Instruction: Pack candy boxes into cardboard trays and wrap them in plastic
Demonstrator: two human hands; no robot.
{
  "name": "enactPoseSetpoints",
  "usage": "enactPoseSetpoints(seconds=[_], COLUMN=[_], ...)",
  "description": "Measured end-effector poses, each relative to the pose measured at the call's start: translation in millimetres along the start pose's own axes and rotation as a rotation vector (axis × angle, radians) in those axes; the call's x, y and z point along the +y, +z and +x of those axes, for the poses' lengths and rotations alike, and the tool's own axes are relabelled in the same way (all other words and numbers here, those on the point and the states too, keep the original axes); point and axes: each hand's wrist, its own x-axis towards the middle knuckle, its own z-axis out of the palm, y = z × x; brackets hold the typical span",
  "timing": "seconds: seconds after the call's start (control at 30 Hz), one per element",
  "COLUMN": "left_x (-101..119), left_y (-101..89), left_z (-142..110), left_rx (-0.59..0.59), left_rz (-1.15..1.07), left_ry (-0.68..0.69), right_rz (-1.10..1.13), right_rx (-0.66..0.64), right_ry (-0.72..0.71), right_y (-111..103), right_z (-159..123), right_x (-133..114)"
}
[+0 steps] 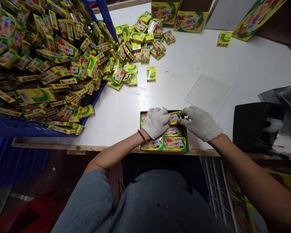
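An open display box (187, 142) holding rows of small yellow-green packs sits at the table's front edge. My left hand (156, 122), in a white knitted glove, lies across the packs on the box's left side, fingers apart and slightly bent. It hides some packs beneath it. At the box's far right corner, my gloved right hand (201, 123) pinches the right end of a small candy pack (175, 117), which tilts a little above the row. The left fingertips come close to that pack's other end; whether they touch it I cannot tell. In front lie two bright packs (174, 144).
A blue crate (97, 97) heaped with packs fills the left, with loose packs (145, 53) spilling beside it. Single packs (151, 73) lie on the white table (169, 94). A clear plastic sheet (208, 94), a black tape dispenser (252, 126) and printed boxes (191, 22) stand around.
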Motion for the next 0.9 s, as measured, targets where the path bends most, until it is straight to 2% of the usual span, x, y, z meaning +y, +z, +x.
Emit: enactPoseSetpoints(seconds=[0.1,0.2,0.37,0.47,0.57,0.73,0.8,0.9], left_x=[4,15,20,19,27,40,41,40], left_y=[1.4,-0.2,-9.8,-16.5,-15.5,-0.4,2.8,3.4], left_z=[-16,-28,-17,-12,-24,-51,-53,-52], left_rx=[-0.037,-0.027,0.036,-0.022,-0.103,-0.166,-0.188,-0.217], left_rz=[0.018,-0.006,0.024,0.024,0.017,-0.037,-0.072,-0.082], left_ry=[0.109,0.172,0.062,0.116,0.199,0.147,0.137,0.132], right_rz=[-0.136,-0.223,-0.261,-0.294,-0.320,-0.386,-0.418,-0.463], right_rx=[0.008,0.011,0.042,-0.015,-0.043,0.032,0.067,0.048], right_ry=[-0.036,-0.099,-0.104,-0.101,-0.089,-0.146,-0.145,-0.157], right_y=[10,17,8,-1,-4,3,7,13], right_z=[-1,-3,-3,1,4,0,-4,-4], right_x=[-5,-9,-8,-14,-21,-25,-26,-29])
